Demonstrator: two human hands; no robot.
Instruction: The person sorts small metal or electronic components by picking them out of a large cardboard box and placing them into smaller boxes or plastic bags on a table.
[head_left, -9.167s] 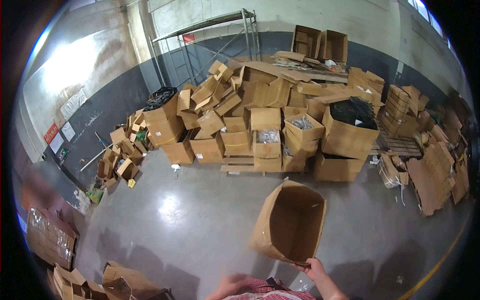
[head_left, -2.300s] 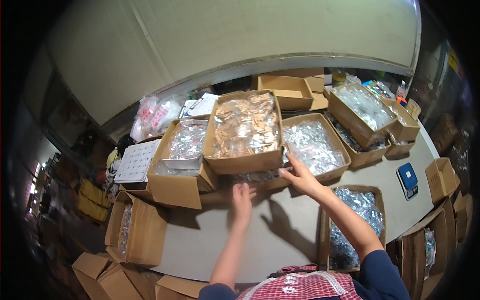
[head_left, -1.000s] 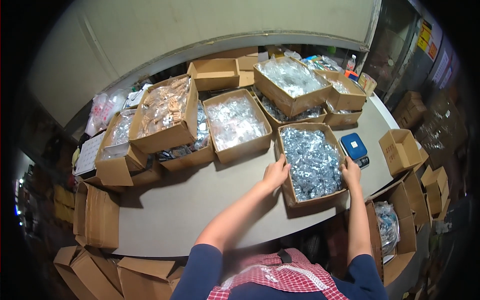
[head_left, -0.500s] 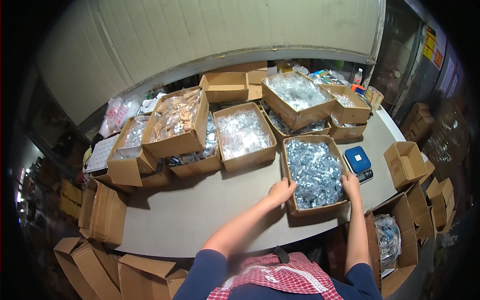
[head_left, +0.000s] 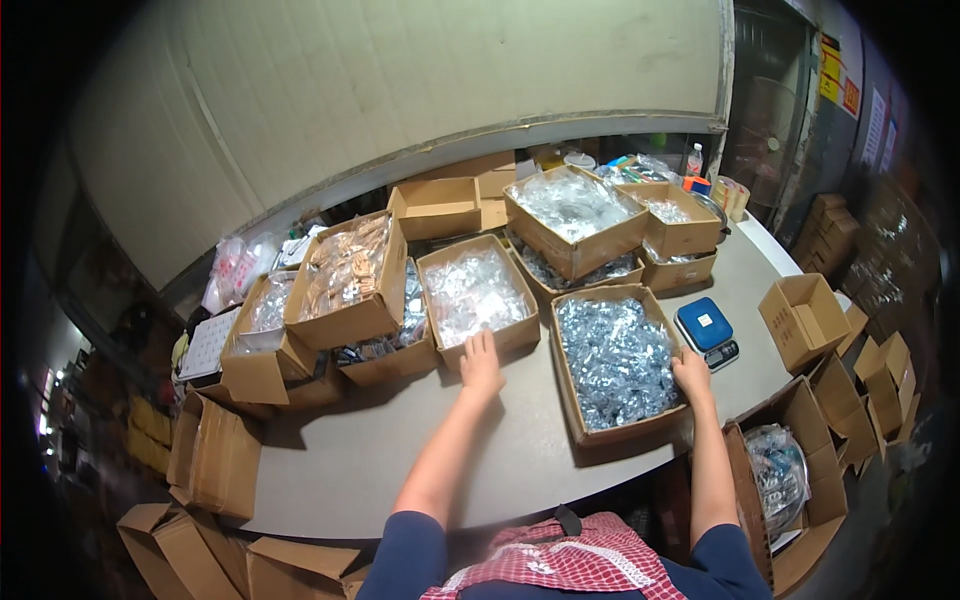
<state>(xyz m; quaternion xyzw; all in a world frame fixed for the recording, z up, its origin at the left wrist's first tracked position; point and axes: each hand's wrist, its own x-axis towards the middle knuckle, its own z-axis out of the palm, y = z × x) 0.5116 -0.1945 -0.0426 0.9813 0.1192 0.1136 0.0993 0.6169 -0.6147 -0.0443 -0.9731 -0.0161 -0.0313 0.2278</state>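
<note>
A cardboard box full of small clear packets with blue-grey contents stands near the front edge of the table. On its right wall rests my right hand, fingers hooked over the rim. My left hand is away from that box, with fingers stretched out at the front wall of another cardboard box, which holds clear plastic packets. Whether the left fingertips touch that box's rim I cannot tell. A blue-topped digital scale lies just right of the blue-grey packets.
Left of my left hand, a box of orange-brown packets is stacked on another box. Behind stand an empty box and a stacked box of clear bags. Several open cartons stand at the right; a tall box is at the left table edge.
My left hand has let go of the blue-grey packets' box and moved left to the box of clear packets. My right hand stays on its box. The view has shifted slightly.
</note>
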